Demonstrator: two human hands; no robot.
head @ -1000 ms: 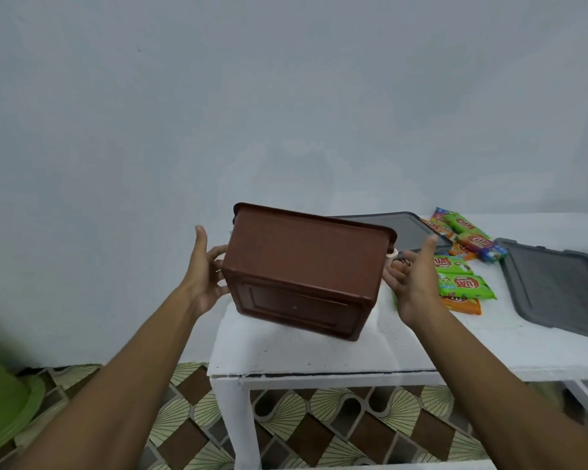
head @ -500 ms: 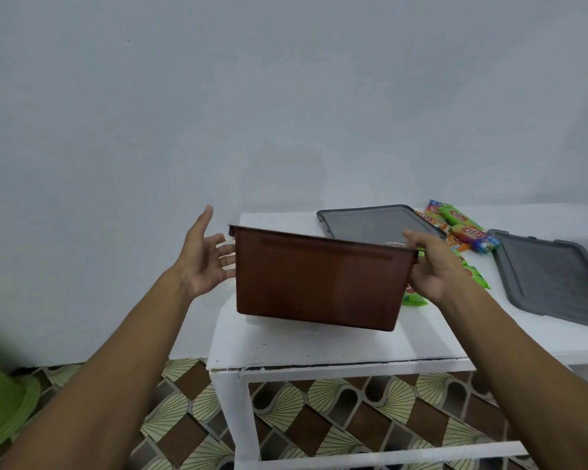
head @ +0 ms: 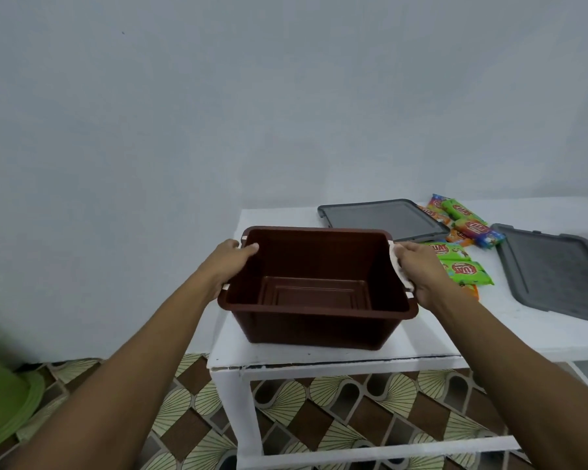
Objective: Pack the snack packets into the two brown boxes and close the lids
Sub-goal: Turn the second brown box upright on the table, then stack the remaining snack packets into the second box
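Observation:
An empty brown box (head: 316,325) stands upright with its mouth up on the left end of the white table (head: 482,337). My left hand (head: 230,262) grips its left rim and my right hand (head: 421,269) grips its right rim, over a white handle clip. Several green and orange snack packets (head: 464,271) lie to the right of the box, some partly hidden behind my right hand. One grey lid (head: 384,218) rests behind the box and another grey lid (head: 557,271) lies at the far right. No second brown box is in sight.
The table's left and front edges are close to the box. A pale wall rises right behind the table. Patterned brown tiles (head: 190,432) cover the floor, and a green plastic object (head: 4,398) sits at the lower left.
The box was tilted in the air with its bottom toward me; it has been turned mouth up and set down on the table, and both hands now grip its rims.

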